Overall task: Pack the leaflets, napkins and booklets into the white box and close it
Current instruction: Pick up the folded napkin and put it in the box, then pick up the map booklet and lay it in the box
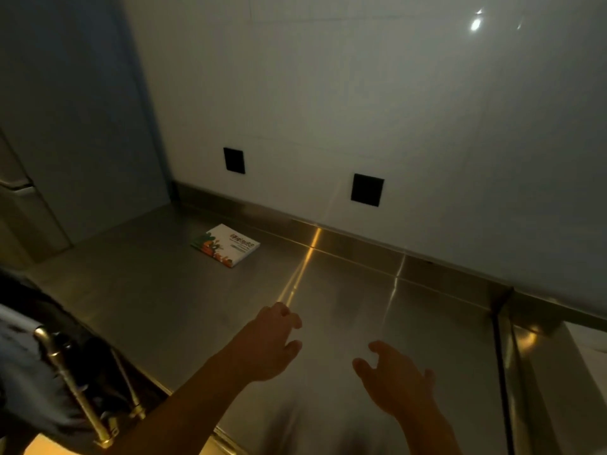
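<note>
A dim steel counter [164,290] runs under a pale wall. The booklet [225,245] lies flat in the middle left of the frame, its long axis apparently slanting toward lower right. Both hands hover empty, fingers spread; the left hand [266,343] is nearer than the right hand [394,379]. No white box shows.

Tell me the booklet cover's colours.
White booklet with green and orange artwork, seen in the head view.
</note>
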A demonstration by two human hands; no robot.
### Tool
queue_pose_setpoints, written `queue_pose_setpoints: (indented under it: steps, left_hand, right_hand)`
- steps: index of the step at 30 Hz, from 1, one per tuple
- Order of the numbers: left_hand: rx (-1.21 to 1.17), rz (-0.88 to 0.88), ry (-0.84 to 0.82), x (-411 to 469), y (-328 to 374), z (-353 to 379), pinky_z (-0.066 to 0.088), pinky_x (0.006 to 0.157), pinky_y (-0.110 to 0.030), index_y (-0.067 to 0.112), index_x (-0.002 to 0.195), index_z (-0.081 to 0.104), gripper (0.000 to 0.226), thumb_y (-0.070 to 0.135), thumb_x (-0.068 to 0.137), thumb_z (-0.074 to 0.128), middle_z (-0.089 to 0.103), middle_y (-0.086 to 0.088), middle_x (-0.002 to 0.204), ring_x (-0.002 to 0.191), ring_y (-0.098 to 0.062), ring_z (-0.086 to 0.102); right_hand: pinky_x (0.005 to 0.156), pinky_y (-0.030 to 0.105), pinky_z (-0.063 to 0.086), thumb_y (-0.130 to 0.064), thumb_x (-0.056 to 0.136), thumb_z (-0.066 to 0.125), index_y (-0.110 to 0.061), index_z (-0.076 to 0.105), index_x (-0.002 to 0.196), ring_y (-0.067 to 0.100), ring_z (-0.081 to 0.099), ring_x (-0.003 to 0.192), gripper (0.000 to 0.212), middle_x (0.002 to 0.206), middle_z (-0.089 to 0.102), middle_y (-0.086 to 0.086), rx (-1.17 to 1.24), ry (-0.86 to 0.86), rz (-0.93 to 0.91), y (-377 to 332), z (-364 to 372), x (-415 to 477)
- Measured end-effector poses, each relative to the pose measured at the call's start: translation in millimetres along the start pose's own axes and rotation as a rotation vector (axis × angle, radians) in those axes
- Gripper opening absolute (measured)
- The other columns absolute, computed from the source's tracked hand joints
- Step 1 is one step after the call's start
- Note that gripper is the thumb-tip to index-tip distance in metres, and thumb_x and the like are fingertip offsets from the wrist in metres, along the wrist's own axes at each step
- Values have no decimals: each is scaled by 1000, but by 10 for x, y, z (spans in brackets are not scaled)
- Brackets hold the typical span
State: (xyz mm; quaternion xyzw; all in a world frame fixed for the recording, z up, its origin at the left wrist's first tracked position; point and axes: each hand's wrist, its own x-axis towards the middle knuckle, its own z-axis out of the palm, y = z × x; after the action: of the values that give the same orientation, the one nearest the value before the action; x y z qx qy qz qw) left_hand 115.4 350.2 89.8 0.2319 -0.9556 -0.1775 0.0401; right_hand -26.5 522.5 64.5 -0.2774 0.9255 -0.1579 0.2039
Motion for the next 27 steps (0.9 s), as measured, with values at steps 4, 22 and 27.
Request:
queue_pose_setpoints:
  steps: [4,22,27]
  left_hand:
    - [5,-46,38,115,-345,-160,40,101,-35,25,121,50,36,38,88,52,41,4,128,118,-14,42]
    - [-24,89,-109,714,-2394,-708,40,101,-35,24,128,45,40,38,91,48,39,0,135,123,-17,38]
    - [-33,156,-157,970,-2658,-842,39,102,-33,25,129,45,41,38,90,49,39,0,135,124,-16,38]
  right_hand:
    - [114,54,2,-57,94,36,-35,32,141,13,38,134,53,142,47,-9,-14,-77,-43,-320,174,197]
    - [114,42,23,-58,92,41,-34,34,140,10,39,133,54,142,46,-11,7,-93,113,-2077,1162,783]
    - [114,40,25,-58,90,45,-33,38,137,9,43,130,54,139,49,-9,73,-76,162,-2372,1245,842]
